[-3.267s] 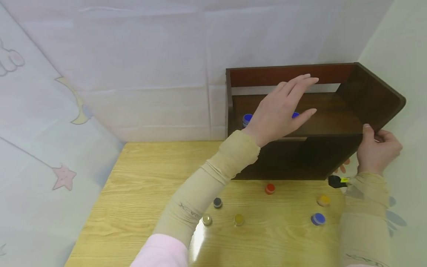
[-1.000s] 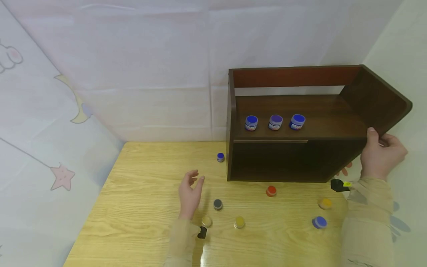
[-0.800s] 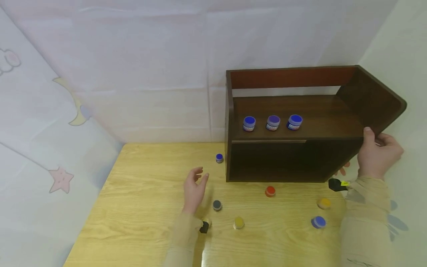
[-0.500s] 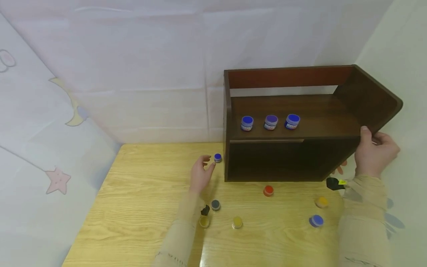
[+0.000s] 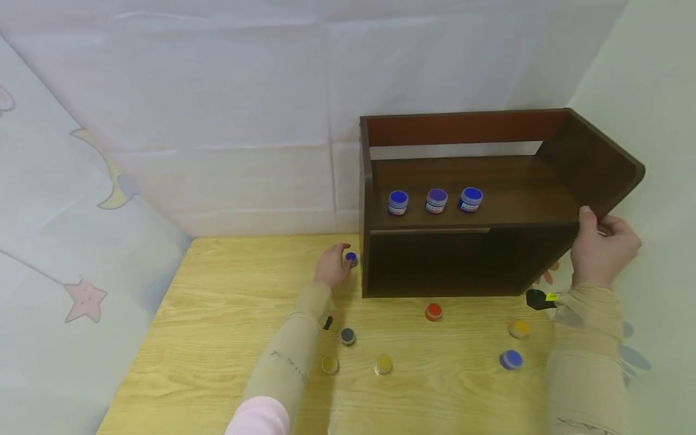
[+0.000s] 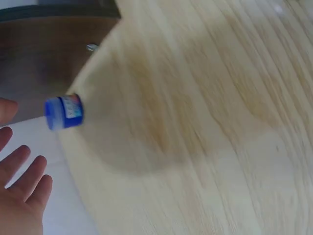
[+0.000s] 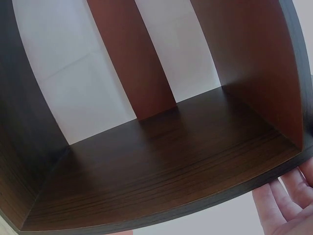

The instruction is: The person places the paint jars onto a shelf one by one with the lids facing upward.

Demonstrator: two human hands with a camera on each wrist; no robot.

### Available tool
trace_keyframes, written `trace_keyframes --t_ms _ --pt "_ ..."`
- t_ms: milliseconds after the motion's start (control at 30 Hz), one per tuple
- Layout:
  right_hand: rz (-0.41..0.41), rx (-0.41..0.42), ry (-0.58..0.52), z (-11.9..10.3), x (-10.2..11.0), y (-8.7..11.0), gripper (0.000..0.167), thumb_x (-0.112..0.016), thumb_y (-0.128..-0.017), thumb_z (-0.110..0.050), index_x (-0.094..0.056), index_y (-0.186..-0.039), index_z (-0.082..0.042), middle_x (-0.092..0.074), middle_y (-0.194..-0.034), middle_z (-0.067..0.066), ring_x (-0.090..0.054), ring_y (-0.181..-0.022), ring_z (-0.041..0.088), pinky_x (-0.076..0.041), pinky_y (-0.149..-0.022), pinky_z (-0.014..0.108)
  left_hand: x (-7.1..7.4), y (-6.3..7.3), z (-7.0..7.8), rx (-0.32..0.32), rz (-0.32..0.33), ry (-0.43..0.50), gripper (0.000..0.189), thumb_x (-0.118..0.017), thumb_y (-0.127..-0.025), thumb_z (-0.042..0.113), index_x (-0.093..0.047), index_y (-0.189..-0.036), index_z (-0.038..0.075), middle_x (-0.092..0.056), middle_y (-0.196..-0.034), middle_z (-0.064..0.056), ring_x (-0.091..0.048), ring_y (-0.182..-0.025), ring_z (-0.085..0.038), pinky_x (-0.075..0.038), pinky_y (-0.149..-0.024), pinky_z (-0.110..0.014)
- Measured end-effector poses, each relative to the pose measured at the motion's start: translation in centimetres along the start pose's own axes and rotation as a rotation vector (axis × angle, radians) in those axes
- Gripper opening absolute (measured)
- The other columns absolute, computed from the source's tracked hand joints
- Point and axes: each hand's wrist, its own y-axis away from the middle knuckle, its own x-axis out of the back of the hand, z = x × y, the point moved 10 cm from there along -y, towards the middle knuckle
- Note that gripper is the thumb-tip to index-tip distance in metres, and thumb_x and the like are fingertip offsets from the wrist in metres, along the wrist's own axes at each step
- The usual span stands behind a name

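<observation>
My left hand point(image 5: 333, 266) reaches to a small blue jar point(image 5: 351, 258) on the table beside the dark wooden shelf unit point(image 5: 478, 225). In the left wrist view the blue-lidded jar point(image 6: 64, 112) stands apart from my spread fingers point(image 6: 30, 177), with nothing held. My right hand point(image 5: 605, 249) grips the shelf unit's right side where the upper board meets the side panel. The right wrist view shows several fingers point(image 7: 288, 198) along the panel's outer side; the thumb is out of that view. On the upper board stand a blue jar point(image 5: 398, 203), a purple-lidded jar point(image 5: 436, 201) and another blue jar point(image 5: 470, 200).
Loose jars lie about the wooden table point(image 5: 217, 314): red point(image 5: 433, 312), dark grey point(image 5: 348, 336), yellow point(image 5: 383, 364), a yellowish one point(image 5: 329, 364), orange point(image 5: 519, 329) and blue point(image 5: 511, 360). A cloth-covered wall point(image 5: 261, 181) rises behind the table.
My left hand has left the upper board, come down to the table, then moved forward to the small blue jar. My right hand has kept its grip on the shelf unit.
</observation>
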Motion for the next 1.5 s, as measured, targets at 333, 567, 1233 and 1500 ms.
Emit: trace_keyframes --t_ms 333,567,1233,1500 --pt "-0.008 -0.01 -0.003 0.0 0.0 -0.1 0.019 -0.078 -0.089 -0.031 -0.066 -0.074 -0.027 -0.057 -0.079 -0.01 -0.052 -0.069 -0.001 -0.038 -0.072 0.018 -2.6 0.0 0.0 -0.047 -0.17 -0.193 0.058 -0.066 -0.097 0.01 -0.044 -0.151 0.007 -0.038 -0.158 -0.014 -0.046 -0.137 -0.035 -0.038 -0.111 -0.045" --pt "-0.004 -0.013 0.001 -0.2 -0.1 0.1 0.021 -0.078 -0.089 -0.03 -0.065 -0.074 -0.027 -0.056 -0.078 -0.01 -0.052 -0.068 -0.001 -0.038 -0.072 0.018 -3.0 1.2 0.7 -0.028 -0.265 -0.2 0.06 -0.061 -0.099 0.007 -0.042 -0.155 0.012 -0.034 -0.162 -0.007 -0.035 -0.145 -0.034 -0.036 -0.112 -0.05" --pt "-0.013 -0.007 0.011 -0.3 -0.3 -0.3 0.019 -0.077 -0.09 -0.031 -0.066 -0.075 -0.028 -0.056 -0.081 -0.01 -0.052 -0.07 -0.001 -0.038 -0.073 0.018 -2.9 1.4 1.1 -0.023 -0.197 -0.202 0.025 -0.067 -0.097 0.009 -0.073 -0.12 0.003 -0.058 -0.118 -0.011 -0.063 -0.105 -0.032 -0.053 -0.092 -0.038" --pt "-0.007 -0.024 -0.034 -0.4 -0.2 -0.3 0.019 -0.079 -0.089 -0.027 -0.066 -0.075 -0.027 -0.058 -0.08 -0.009 -0.052 -0.069 -0.001 -0.038 -0.072 0.017 -3.8 1.8 0.2 -0.035 -0.252 -0.126 0.025 -0.077 -0.083 0.002 -0.077 -0.106 0.011 -0.071 -0.109 -0.007 -0.066 -0.103 -0.026 -0.053 -0.091 -0.037"
